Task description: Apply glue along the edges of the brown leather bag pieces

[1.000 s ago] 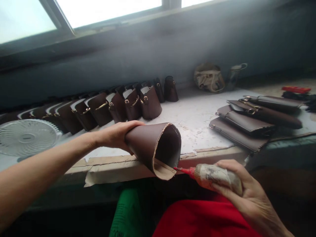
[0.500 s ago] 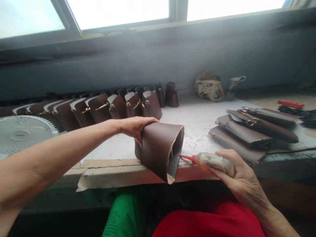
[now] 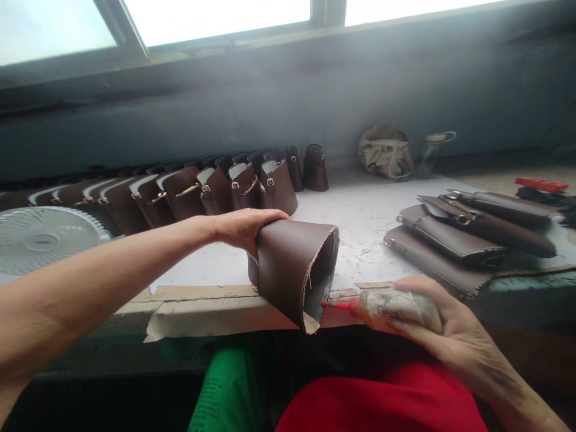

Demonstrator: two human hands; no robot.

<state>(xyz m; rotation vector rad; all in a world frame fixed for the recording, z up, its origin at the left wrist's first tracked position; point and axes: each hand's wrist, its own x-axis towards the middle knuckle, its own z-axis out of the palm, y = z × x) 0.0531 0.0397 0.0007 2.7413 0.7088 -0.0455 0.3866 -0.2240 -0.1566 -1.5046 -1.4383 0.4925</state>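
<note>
A brown leather-look bag body [image 3: 288, 264] lies tilted over the table's front edge, its raw, open end facing right. My left hand [image 3: 245, 231] grips its far end from above, the fingers partly hidden behind it. In my right hand [image 3: 443, 318] is a squeeze glue bottle [image 3: 396, 309] with a red nozzle, held nearly level. The red tip touches or nearly touches the lower right edge of the bag's opening. Pale lining material shows at the bottom corner of that opening.
Rows of similar brown bags [image 3: 180, 198] stand at the back left, behind a white fan [image 3: 45, 240]. Several flattened bag bodies [image 3: 450, 240] lie stacked at right. A cloth bag [image 3: 386, 151] and a clear bottle [image 3: 431, 156] are by the wall. Torn paper [image 3: 198, 318] covers the table edge.
The red nozzle tip has moved down along the edge of the bag's opening, with my right hand lower. My left hand keeps its hold on the bag. The view has shifted slightly.
</note>
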